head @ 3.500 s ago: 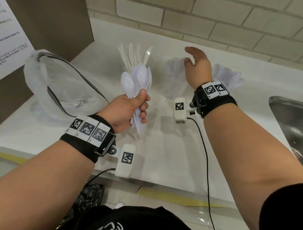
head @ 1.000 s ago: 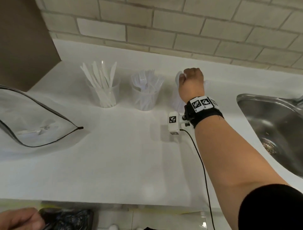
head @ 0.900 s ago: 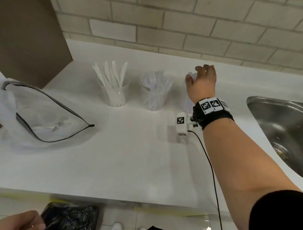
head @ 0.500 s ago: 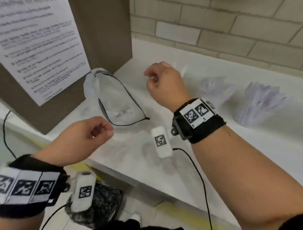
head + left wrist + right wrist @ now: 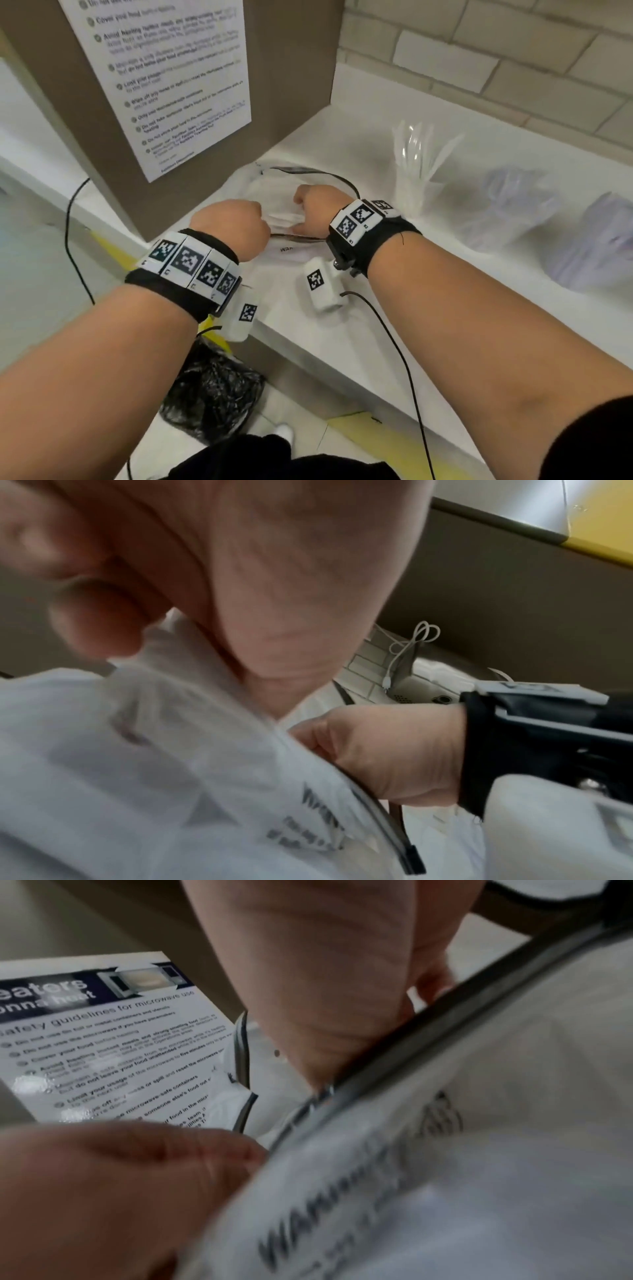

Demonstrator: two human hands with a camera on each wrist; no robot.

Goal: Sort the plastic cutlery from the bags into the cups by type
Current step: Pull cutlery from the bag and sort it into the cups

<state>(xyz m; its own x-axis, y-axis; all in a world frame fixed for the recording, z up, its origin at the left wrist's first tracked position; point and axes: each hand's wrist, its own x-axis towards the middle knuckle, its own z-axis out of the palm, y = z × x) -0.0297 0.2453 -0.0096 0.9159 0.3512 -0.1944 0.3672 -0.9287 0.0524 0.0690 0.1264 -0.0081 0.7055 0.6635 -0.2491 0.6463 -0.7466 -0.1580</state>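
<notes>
A clear bag [image 5: 274,180] with a black zip rim lies on the white counter [image 5: 428,318] beside a brown cabinet. My left hand [image 5: 236,226] is curled and pinches the bag's near rim [image 5: 394,1053]. My right hand [image 5: 317,212] reaches through the opening, and its thumb and fingers close around white plastic cutlery [image 5: 284,219] inside; the fingertips are partly hidden. To the right stand three clear cups: knives [image 5: 416,171], forks [image 5: 507,205] and spoons [image 5: 603,240]. In the left wrist view the bag [image 5: 137,750] fills the lower left and the right hand [image 5: 394,750] dips behind its rim.
The brown cabinet side [image 5: 291,68] with a printed notice [image 5: 164,78] stands close to the left of the bag. A brick wall [image 5: 513,68] backs the counter. A black bag [image 5: 212,394] lies on the floor below the counter edge. Wrist cables [image 5: 394,342] trail across the counter.
The spoons I held earlier are gone from my left hand. In the last half second both hands dropped to the bag: the left took its rim, the right went inside.
</notes>
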